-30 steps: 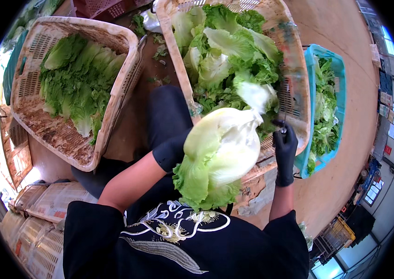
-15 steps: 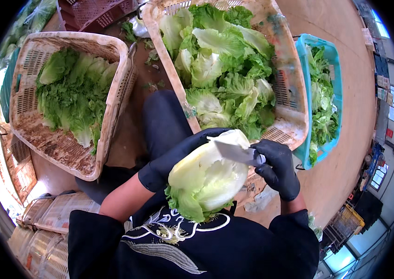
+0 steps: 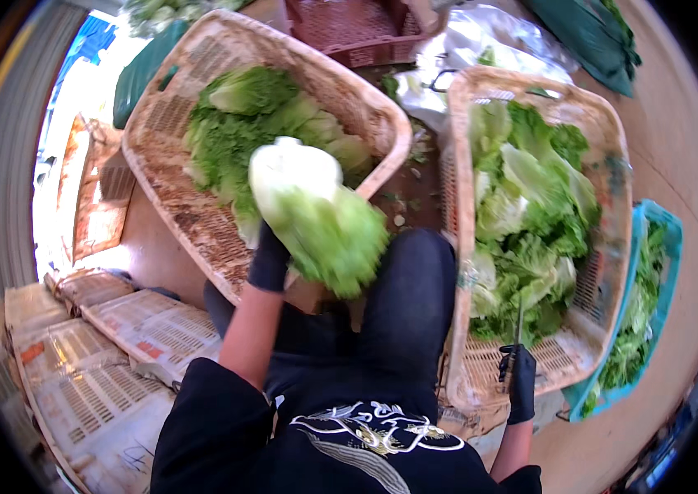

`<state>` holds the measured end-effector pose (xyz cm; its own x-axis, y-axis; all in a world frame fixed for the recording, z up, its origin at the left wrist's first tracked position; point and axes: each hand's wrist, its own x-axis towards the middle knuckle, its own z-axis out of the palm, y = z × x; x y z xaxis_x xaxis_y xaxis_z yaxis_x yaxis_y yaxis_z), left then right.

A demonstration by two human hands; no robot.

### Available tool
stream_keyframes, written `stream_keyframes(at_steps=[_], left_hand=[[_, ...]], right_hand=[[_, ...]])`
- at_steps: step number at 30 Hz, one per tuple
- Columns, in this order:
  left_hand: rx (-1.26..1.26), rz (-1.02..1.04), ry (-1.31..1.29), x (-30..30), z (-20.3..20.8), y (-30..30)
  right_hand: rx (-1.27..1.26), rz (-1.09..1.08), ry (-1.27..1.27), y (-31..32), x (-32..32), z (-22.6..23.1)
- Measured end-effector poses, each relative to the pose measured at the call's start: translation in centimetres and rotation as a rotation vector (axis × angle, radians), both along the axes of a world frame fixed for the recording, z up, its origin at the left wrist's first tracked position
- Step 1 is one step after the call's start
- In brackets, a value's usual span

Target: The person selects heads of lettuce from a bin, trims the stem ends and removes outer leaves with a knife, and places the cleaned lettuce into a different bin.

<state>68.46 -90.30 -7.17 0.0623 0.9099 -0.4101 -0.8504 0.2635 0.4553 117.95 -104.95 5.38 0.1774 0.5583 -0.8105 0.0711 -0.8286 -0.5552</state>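
Observation:
My left hand (image 3: 270,258), in a black glove, is under a pale head of lettuce (image 3: 316,216) and holds it up at the near right edge of the left crate (image 3: 159,156). Its white cut base points away from me, and the frilly green leaves hang toward my knee, blurred by motion. My fingers are mostly hidden behind the head. In that crate lie several other lettuce heads (image 3: 233,123). My right hand (image 3: 520,380), also gloved, grips a knife (image 3: 519,319) with its blade upright, over the near end of the right crate (image 3: 480,387), which holds loose lettuce leaves (image 3: 530,206).
A turquoise crate (image 3: 668,272) of leaves stands beyond the right crate. At the back are a maroon crate (image 3: 357,53), white plastic bags (image 3: 480,41) and a dark green sack (image 3: 592,45). Covered crates (image 3: 85,387) lie at my left; leaf scraps (image 3: 402,202) litter the floor between the crates.
The lettuce head has gone from in front of my chest to the left crate in my left hand. My right hand has drawn the knife off it and moved right. My view has turned left.

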Motion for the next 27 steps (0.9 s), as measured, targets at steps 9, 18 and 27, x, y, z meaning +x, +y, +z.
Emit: stream_keyframes(at_steps=[9, 18, 27], left_hand=[[-0.436, 0.866, 0.84, -17.8, -1.8, 7.9], [-0.51, -0.846, 2.05, -13.4, -5.4, 0.0], [0.047, -1.371, 1.999, -6.1, -3.1, 0.3]], right_hand=[[0.165, -0.298, 0.218, 0.5, -9.8, -0.9], [0.211, -0.249, 0.116, -0.5, -14.1, -3.2], [0.121, -0.324, 0.102, 0.5, -14.1, -4.7]])
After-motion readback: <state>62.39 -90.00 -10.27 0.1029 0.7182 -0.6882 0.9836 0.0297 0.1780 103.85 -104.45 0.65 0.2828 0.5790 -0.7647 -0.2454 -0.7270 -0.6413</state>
